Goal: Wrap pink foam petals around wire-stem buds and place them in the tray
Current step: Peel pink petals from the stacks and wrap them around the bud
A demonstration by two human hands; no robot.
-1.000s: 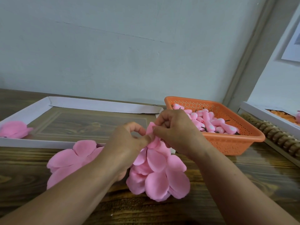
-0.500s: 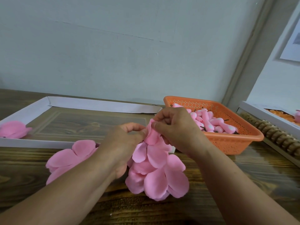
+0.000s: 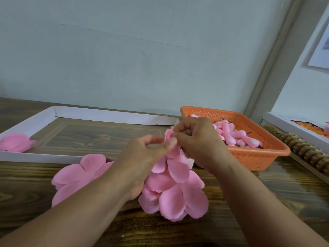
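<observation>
Both hands, left hand (image 3: 142,154) and right hand (image 3: 197,139), pinching a petal (image 3: 170,138), hiding the bud, orange basket (image 3: 258,157) just right, white tray (image 3: 35,155) left of the basket

A pink foam petal sheet (image 3: 175,191) hangs from a curled top petal. A second petal sheet (image 3: 78,175) lies flat. Pink buds (image 3: 236,138) fill the orange basket (image 3: 258,157); one wrapped flower (image 3: 15,142) lies in the white tray (image 3: 35,155).
</observation>
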